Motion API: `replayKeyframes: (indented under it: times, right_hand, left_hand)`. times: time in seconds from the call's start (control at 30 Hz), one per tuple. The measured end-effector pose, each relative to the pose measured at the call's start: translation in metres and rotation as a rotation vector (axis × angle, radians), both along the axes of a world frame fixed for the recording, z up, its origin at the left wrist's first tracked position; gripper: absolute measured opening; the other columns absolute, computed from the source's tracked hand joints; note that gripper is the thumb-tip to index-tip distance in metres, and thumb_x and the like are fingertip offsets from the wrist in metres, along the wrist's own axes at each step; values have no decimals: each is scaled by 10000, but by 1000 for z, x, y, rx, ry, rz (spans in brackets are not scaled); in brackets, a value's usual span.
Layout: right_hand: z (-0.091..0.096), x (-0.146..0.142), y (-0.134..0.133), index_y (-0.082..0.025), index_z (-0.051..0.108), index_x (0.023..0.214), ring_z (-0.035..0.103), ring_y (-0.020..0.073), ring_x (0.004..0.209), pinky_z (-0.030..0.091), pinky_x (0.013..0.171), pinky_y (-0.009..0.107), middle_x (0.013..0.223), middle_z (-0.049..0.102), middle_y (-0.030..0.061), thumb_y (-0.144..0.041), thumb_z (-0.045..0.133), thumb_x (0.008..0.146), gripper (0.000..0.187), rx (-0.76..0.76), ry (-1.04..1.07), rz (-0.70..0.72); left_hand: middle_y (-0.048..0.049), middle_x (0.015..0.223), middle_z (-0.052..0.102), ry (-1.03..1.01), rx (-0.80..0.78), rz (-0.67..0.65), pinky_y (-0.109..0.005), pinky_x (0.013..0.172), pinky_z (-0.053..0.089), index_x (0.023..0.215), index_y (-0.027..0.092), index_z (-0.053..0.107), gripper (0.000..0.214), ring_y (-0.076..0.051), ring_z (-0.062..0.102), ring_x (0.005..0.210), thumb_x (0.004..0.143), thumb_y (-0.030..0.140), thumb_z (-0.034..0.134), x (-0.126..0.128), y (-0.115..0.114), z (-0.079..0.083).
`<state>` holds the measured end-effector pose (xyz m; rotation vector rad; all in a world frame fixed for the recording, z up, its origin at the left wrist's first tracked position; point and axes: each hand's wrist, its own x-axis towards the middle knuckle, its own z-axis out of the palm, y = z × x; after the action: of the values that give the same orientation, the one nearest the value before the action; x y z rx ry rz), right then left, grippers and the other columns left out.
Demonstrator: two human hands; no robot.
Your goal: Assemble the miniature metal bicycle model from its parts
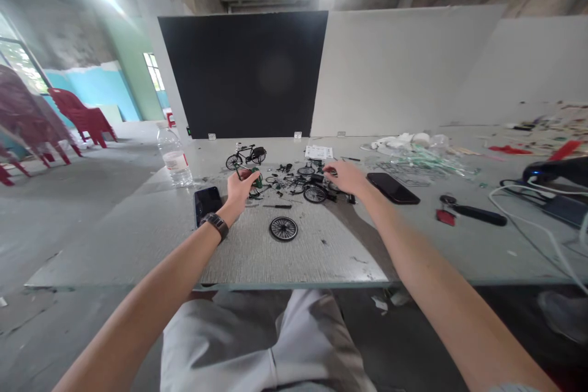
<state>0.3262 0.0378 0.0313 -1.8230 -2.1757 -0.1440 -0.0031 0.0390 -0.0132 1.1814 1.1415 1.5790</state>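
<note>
My left hand [242,187], with a watch on its wrist, is closed around a small green model-bicycle part [258,180] just above the table. My right hand [343,176] reaches over a scatter of small black bicycle parts [294,182], palm down with fingers curled; what it touches is hidden. One loose spoked wheel [283,228] lies near me on the grey mat [257,251]. Another wheel [315,194] sits just left of my right hand. A finished miniature black bicycle [245,157] stands upright farther back.
A water bottle [175,156] stands at the left table edge, a phone [207,203] beside my left wrist. Another phone [392,188] lies right of my right hand. Pliers [473,213], white cables [537,220], plastic sprues [422,162] and an instruction sheet [318,152] sit farther right and back.
</note>
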Motion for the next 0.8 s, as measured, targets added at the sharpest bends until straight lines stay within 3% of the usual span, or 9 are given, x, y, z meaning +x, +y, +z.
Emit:
replayKeyframes:
  times: [0.23, 0.4, 0.67, 0.8]
  right_hand:
    - [-9, -57, -12, -198, 688, 1246, 604, 321, 1166, 497, 932, 468, 1284, 660, 143, -297, 500, 970, 348, -3, -28, 301]
    - [-16, -86, -16, -189, 620, 1362, 596, 335, 1189, 489, 926, 468, 1340, 634, 156, -330, 428, 1008, 427, -24, -51, 373]
    - [-17, -85, -18, -199, 584, 1404, 549, 390, 1245, 416, 988, 546, 1378, 616, 165, -499, 411, 1000, 532, -68, -87, 341]
    - [-18, -88, -21, -235, 624, 1346, 489, 379, 1319, 347, 1053, 555, 1415, 592, 136, -546, 437, 984, 513, -76, -58, 421]
  left_hand:
    - [-58, 790, 690, -14, 2, 5, -261, 622, 513, 780, 149, 681, 267, -159, 638, 711, 670, 352, 815, 2, -4, 3]
    - [-45, 753, 674, 6, 7, 19, -260, 600, 502, 728, 156, 655, 230, -152, 619, 679, 681, 327, 802, 3, -7, 7]
    - [-50, 760, 692, 0, 8, 14, -255, 599, 500, 753, 154, 669, 252, -156, 633, 688, 674, 345, 813, 2, -4, 4]
    - [-58, 782, 700, 15, 5, 10, -265, 614, 513, 766, 156, 678, 259, -166, 642, 709, 678, 361, 812, 1, -4, 4]
